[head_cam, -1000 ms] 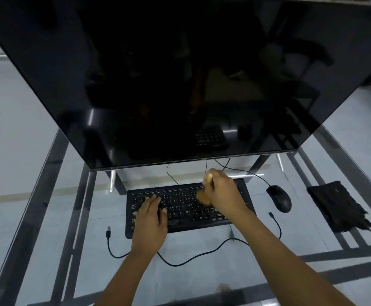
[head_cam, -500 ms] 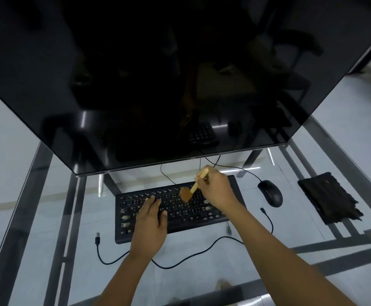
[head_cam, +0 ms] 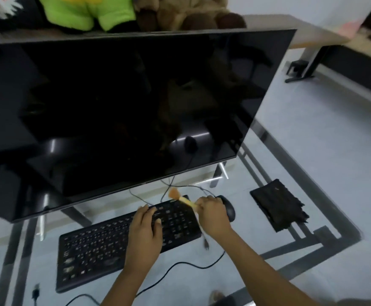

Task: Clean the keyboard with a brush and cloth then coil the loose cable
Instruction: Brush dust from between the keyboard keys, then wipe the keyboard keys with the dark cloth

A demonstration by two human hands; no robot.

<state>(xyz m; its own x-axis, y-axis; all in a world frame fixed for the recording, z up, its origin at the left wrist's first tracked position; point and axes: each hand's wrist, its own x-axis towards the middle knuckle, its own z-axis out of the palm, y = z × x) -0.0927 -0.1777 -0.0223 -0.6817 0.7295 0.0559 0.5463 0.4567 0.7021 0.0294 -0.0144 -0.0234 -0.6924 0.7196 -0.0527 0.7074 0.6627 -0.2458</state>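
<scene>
Trailing across the glass desk [head_cam: 312,151] nearest the camera, the loose black cable [head_cam: 180,265] curves from a plug at the lower left, under the forearms, to a second plug just off the keyboard's right end. Beyond it the black keyboard [head_cam: 105,246] now lies skewed in the view, its left end closer than half a second ago, since the head has turned. On its right half the left hand [head_cam: 146,235] rests flat, fingers slightly apart, where earlier it pressed the middle. Fingers of the right hand [head_cam: 213,214] are clamped on the pale handle of the brush [head_cam: 181,198]; its orange bristles have lifted from the keys and now point up and left past the keyboard's far right corner. Partly behind that hand sits the black mouse [head_cam: 229,209], with the dark cloth [head_cam: 279,204] well apart to the right. Farther back the dark monitor [head_cam: 114,102] shows its top edge, with plush toys [head_cam: 96,12] behind.
</scene>
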